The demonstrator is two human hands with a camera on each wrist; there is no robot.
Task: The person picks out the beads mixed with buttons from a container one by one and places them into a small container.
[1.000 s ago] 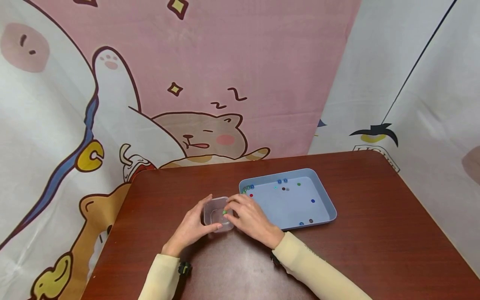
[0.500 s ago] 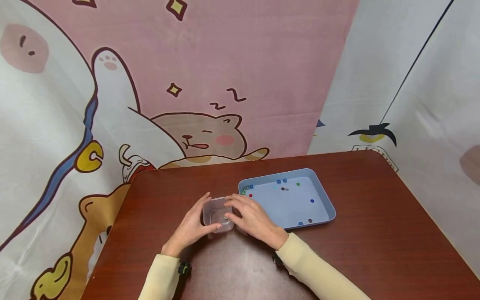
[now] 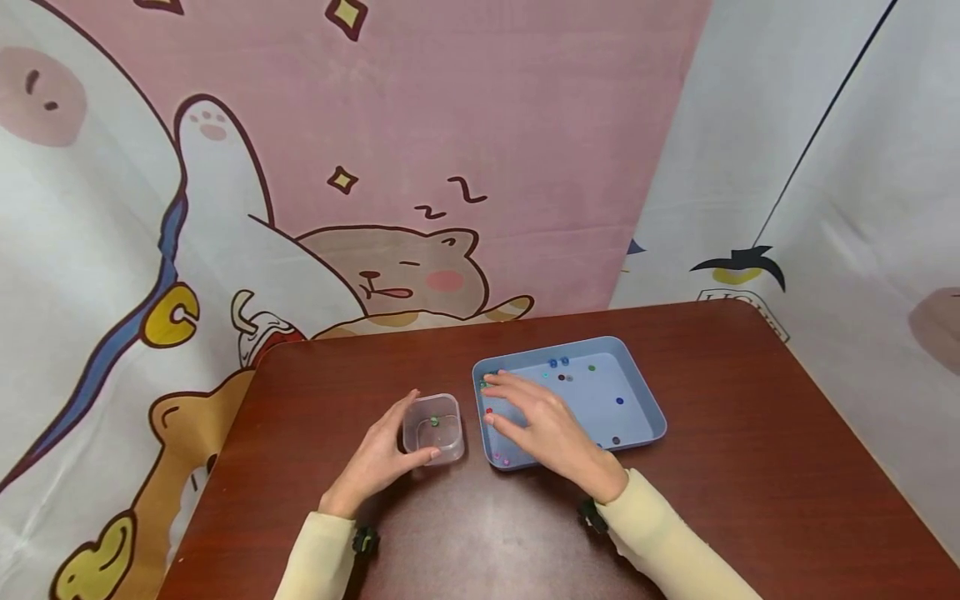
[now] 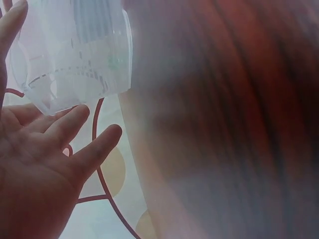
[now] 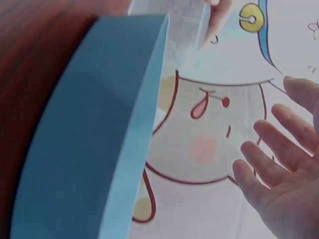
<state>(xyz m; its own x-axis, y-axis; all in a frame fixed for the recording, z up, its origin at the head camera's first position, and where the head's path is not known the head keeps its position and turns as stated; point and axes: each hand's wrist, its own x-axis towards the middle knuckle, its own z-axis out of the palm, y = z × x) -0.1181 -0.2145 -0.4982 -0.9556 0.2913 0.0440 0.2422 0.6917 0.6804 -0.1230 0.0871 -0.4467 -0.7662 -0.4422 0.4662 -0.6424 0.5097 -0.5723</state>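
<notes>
My left hand [image 3: 378, 460] holds a small clear plastic container [image 3: 450, 446] on the table, thumb at the near side and fingers round the far left side. A small green bead [image 3: 434, 422] shows inside the container. My right hand [image 3: 551, 429], fingers spread and holding nothing, hovers over the left part of a blue tray [image 3: 648, 392]. Small beads lie scattered in this tray, among them a red bead [image 3: 489, 411] by the right thumb and a blue bead [image 3: 620, 401] farther right. The right hand covers part of the tray floor. In the right wrist view its fingers [image 5: 271, 139] are relaxed.
The brown wooden table [image 3: 750, 433] reaches back to a cloth backdrop [image 3: 570, 167] printed with cartoon animals. The tray's raised rim stands just right of the container. Pink beads [image 3: 501, 459] lie in the tray's near left corner.
My right hand has let go of the green bead, which now lies in the container, and moved right over the tray. The left hand stays on the container.
</notes>
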